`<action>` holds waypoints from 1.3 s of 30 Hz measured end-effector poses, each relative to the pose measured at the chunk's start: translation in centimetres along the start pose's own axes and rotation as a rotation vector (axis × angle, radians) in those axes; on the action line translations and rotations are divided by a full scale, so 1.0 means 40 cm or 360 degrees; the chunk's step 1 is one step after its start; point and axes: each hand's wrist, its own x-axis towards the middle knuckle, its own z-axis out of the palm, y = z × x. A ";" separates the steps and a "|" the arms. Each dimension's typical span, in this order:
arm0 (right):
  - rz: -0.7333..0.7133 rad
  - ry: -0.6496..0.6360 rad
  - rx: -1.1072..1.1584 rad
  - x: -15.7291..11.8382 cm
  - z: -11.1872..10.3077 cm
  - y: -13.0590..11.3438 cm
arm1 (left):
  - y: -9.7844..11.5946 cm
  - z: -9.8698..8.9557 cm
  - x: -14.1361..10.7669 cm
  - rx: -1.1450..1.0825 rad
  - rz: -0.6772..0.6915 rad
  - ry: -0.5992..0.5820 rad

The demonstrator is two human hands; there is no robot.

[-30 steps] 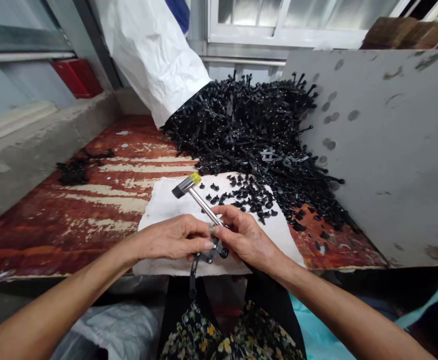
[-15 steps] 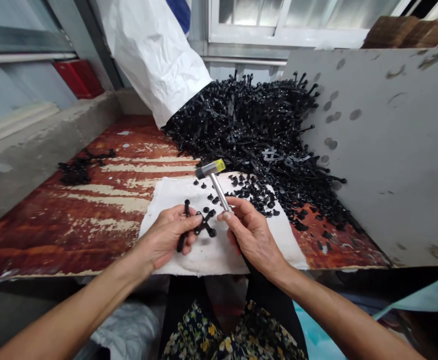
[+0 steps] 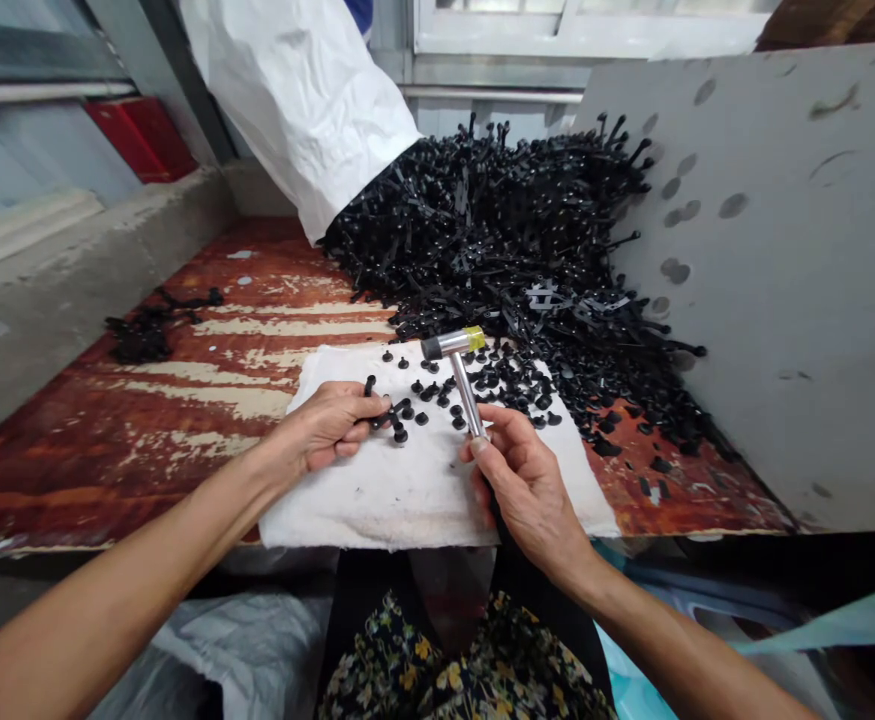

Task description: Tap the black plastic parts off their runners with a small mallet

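Note:
Between the fingers of my left hand [image 3: 336, 422] is a black branched plastic part [image 3: 386, 412], held just above the white cloth [image 3: 377, 505]. My fingers hide some of it. My right hand [image 3: 523, 470] is closed round the handle of a small mallet [image 3: 465, 385], whose metal head has one black face and one yellow face. The mallet's head points away from me, over the cloth. Loose small black plastic pieces [image 3: 493, 380] with round bases lie scattered on the cloth beyond and between my hands.
A large heap of black plastic parts [image 3: 497, 230] spills from a white sack [image 3: 309, 110] at the back. A grey board [image 3: 767, 300] stands on the right. More black parts [image 3: 141, 335] lie at left on the worn red tabletop [image 3: 69, 450].
My left hand has turned, and the branched part is tilted and less spread out to view. The mallet and my right hand have shifted slightly right. More loose pieces show between my hands.

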 end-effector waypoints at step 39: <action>0.0005 -0.0179 -0.0150 0.014 -0.010 -0.007 | 0.046 0.018 0.005 0.0370 0.0080 0.0139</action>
